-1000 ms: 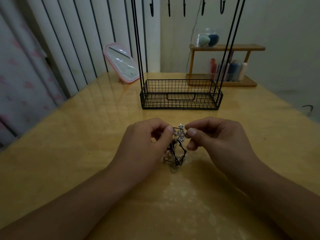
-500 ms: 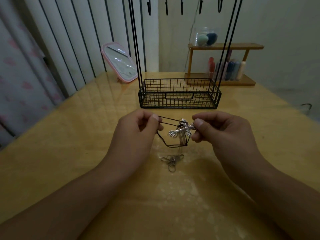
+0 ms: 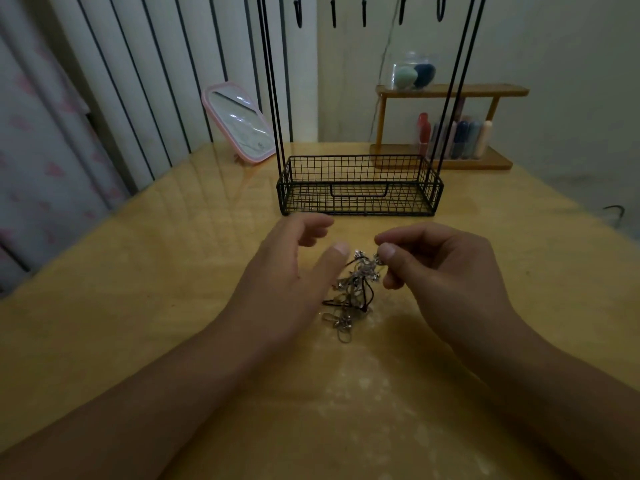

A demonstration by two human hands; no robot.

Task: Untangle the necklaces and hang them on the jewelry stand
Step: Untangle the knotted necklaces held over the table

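We pinch the top of the tangled necklaces (image 3: 356,289) between thumb and forefinger of our right hand (image 3: 440,271), their lower loops lying on the table (image 3: 138,306), while our left hand (image 3: 287,271) hovers beside them, fingers loosely spread, holding nothing.

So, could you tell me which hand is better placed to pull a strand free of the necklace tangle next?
Left, probably. The left hand is open beside the tangled necklaces, while the right hand already pinches their top end.
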